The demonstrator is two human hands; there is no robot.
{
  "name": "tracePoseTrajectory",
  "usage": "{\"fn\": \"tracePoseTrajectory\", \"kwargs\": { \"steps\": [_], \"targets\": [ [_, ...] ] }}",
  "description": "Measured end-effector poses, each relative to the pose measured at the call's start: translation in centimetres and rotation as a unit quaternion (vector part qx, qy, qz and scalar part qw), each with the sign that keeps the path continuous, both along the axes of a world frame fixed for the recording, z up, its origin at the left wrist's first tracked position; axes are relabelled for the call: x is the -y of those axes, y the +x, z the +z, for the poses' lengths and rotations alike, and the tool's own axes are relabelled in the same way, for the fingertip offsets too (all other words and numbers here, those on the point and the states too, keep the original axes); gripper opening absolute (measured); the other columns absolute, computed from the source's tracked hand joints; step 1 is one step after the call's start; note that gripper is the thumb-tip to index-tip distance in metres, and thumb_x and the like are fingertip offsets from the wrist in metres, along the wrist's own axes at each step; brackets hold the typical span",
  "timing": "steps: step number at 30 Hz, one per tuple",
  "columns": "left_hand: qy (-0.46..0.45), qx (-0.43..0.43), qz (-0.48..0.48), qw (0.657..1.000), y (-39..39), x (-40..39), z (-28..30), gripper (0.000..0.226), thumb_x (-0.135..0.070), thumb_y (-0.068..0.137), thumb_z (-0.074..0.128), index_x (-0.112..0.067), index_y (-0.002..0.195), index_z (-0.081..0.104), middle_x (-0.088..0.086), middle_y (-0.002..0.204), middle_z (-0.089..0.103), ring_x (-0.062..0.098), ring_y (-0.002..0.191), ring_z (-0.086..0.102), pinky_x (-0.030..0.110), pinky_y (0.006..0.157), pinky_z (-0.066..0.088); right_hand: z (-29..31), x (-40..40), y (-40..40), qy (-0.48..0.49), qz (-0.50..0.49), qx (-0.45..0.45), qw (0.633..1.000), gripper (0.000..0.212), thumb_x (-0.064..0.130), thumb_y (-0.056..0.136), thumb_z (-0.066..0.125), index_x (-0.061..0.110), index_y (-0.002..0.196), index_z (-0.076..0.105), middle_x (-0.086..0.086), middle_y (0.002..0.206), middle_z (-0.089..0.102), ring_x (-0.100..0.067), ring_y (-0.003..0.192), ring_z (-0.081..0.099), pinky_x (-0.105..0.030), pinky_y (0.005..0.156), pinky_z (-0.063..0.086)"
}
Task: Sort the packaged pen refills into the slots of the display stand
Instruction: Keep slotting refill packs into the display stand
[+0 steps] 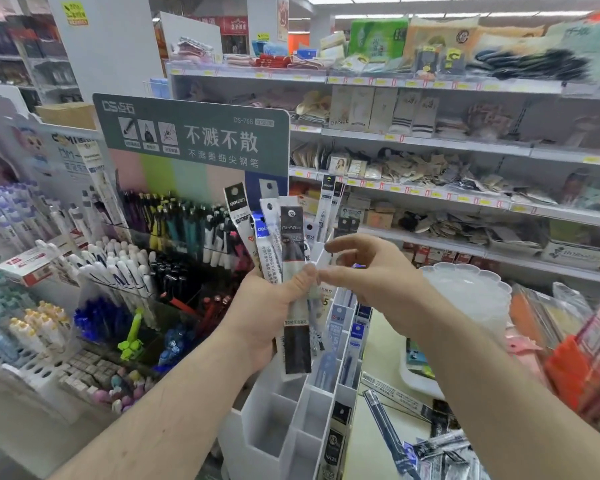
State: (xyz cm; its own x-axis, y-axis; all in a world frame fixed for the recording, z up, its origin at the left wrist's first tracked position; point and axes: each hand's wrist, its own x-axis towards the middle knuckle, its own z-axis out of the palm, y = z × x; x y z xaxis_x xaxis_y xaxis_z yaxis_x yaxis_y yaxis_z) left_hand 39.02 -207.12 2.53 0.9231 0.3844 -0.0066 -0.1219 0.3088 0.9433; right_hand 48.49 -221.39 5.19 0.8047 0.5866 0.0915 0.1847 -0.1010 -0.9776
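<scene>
The left hand grips a fanned bunch of packs upright above the stand, thumb pressed across the front of the dark pack; the right hand hovers just beside the fan, fingers loosely spread and holding nothing, its fingertips near the left thumb; it looks about to pick one pack from the bunch; several slots of the stand below are bare, while the column on its right side holds packs already; more loose packs lie on the bench to the right of the stand; the main risk, as I judge it, is that the fan is held by one thumb only, so pulling a single pack out may drag its neighbours along and spill them into the wrong slots or onto the bench; the packs are slick and overlap closely, so two may come away together; the labels differ by brand and tip, and much of the print is hidden behind other packs, so a pack could be misread and land in a slot of another kind; the pen rack stands close to the left, where a dropped pack could lodge.
</scene>
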Motion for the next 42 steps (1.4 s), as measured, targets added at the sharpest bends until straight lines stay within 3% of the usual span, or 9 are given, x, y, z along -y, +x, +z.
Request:
{"fn": "tracePoseTrajectory", "kwargs": {
  "steps": [6,10,14,23,27,31,34,39,42],
  "targets": [
    [-0.010,-0.028,-0.045,0.999,0.2,0.2,0.3,0.056,-0.038,0.068,0.074,-0.001,0.110,0.067,0.019,0.094,0.076,0.030,0.077,0.073,0.037,0.064,0.059,-0.6,0.3,-2.9,-0.063,-0.043,0.094,0.993,0.047,0.028,0.066,0.091,0.031,0.103,0.062,0.014,0.062,0.053,-0.002,0.053,0.047,-0.016,0.051,0.041],
    [-0.020,-0.026,-0.068,0.997,0.0,0.9,0.2,0.063,-0.037,0.066,0.074,0.003,0.114,0.064,0.018,0.088,0.074,0.028,0.073,0.072,0.035,0.058,0.059,-1.1,0.5,-5.0,-0.078,-0.086,0.122,0.986,0.048,0.035,0.063,0.092,0.031,0.099,0.060,0.014,0.059,0.054,0.001,0.052,0.045,-0.016,0.050,0.040],
    [-0.036,-0.016,-0.109,0.993,-0.2,0.9,-0.3,0.059,-0.033,0.067,0.076,-0.003,0.116,0.065,0.019,0.100,0.074,0.035,0.086,0.073,0.043,0.067,0.061,-1.6,0.8,-6.9,-0.121,-0.146,0.169,0.967,0.036,0.035,0.070,0.084,0.032,0.097,0.061,0.016,0.061,0.057,-0.001,0.052,0.049,-0.015,0.052,0.041],
    [-0.059,-0.010,-0.170,0.984,-0.3,0.1,-1.0,0.046,0.002,0.072,0.077,-0.002,0.116,0.066,0.023,0.103,0.073,0.031,0.080,0.074,0.038,0.062,0.059,-1.1,1.4,-7.8,-0.050,-0.175,0.067,0.981,0.017,0.008,0.080,0.076,0.020,0.088,0.069,0.005,0.057,0.057,-0.005,0.050,0.046,-0.017,0.049,0.038],
    [0.007,0.000,-0.166,0.986,-0.2,0.2,-1.2,0.034,0.005,0.080,0.075,-0.026,0.094,0.076,0.009,0.099,0.077,0.024,0.089,0.075,0.036,0.070,0.060,-0.3,1.1,-7.3,0.007,-0.233,0.061,0.971,0.016,0.017,0.078,0.081,0.021,0.086,0.068,0.010,0.056,0.055,-0.006,0.050,0.048,-0.016,0.048,0.041],
    [0.040,0.023,-0.179,0.983,-0.2,0.6,-1.2,0.033,-0.002,0.072,0.078,-0.017,0.101,0.076,0.009,0.105,0.077,0.026,0.100,0.073,0.034,0.081,0.061,0.4,-0.1,-7.3,-0.018,-0.201,0.068,0.977,0.020,0.013,0.076,0.084,0.023,0.081,0.068,0.015,0.062,0.066,0.003,0.053,0.057,-0.010,0.049,0.044],
    [0.017,0.030,-0.180,0.983,-0.2,0.5,-1.2,0.036,0.002,0.077,0.078,-0.015,0.108,0.072,0.007,0.107,0.077,0.022,0.100,0.073,0.027,0.078,0.059,0.5,0.1,-7.2,0.062,-0.177,0.001,0.982,0.020,0.001,0.082,0.077,0.019,0.075,0.072,0.005,0.064,0.071,0.001,0.048,0.058,-0.011,0.044,0.042],
    [-0.036,-0.008,-0.063,0.997,-0.1,0.2,-0.8,0.031,-0.004,0.077,0.075,-0.009,0.107,0.069,0.006,0.098,0.077,0.025,0.095,0.074,0.045,0.085,0.059,0.2,2.1,-5.1,0.154,-0.271,-0.084,0.947,0.017,0.007,0.090,0.068,0.011,0.074,0.069,0.005,0.050,0.053,-0.007,0.038,0.040,-0.016,0.035,0.032],
    [-0.036,0.000,-0.008,0.999,-0.2,-0.3,-0.5,0.033,-0.001,0.082,0.074,-0.010,0.113,0.069,0.003,0.101,0.078,0.020,0.095,0.074,0.038,0.085,0.057,0.8,3.7,-2.8,0.185,-0.361,-0.074,0.911,0.021,0.014,0.093,0.068,0.014,0.072,0.070,0.004,0.053,0.059,-0.008,0.042,0.050,-0.017,0.039,0.041]
  ]
}}
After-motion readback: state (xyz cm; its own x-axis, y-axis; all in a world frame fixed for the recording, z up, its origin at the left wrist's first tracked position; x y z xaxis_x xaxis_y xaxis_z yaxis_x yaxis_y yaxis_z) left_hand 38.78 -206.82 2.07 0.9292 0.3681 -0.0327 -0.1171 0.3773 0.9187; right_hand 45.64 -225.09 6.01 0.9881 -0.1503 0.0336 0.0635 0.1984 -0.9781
